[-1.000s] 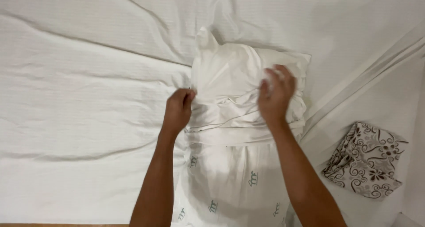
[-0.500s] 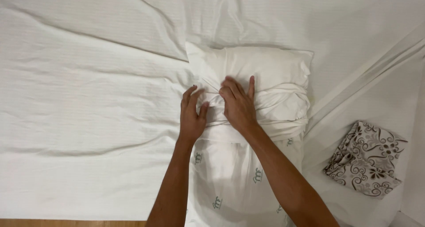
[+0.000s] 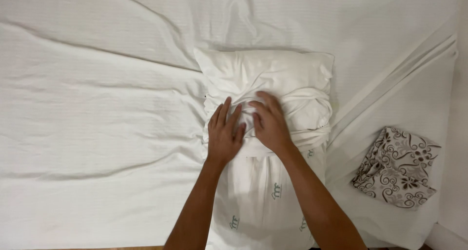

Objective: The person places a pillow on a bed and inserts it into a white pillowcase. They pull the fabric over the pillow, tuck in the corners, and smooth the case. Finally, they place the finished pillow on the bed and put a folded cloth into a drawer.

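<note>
White sheet (image 3: 97, 133) surrounds pillow (image 3: 273, 79); patterned cloth (image 3: 397, 167) right.

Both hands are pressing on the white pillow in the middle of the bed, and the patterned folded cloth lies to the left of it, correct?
Not quite. Both the left hand and right hand do press on the white pillow, but the head view shows the patterned folded cloth to its right.

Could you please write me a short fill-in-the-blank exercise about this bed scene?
1. Both hands, the left hand and the right hand, press on a white ____.
2. The patterned cloth lies to the ____ of the pillow.
3. The sheet under everything is ____ in colour.
4. The patterned cloth is touched by ____ hand.

Missing words: pillow; right; white; neither
</note>
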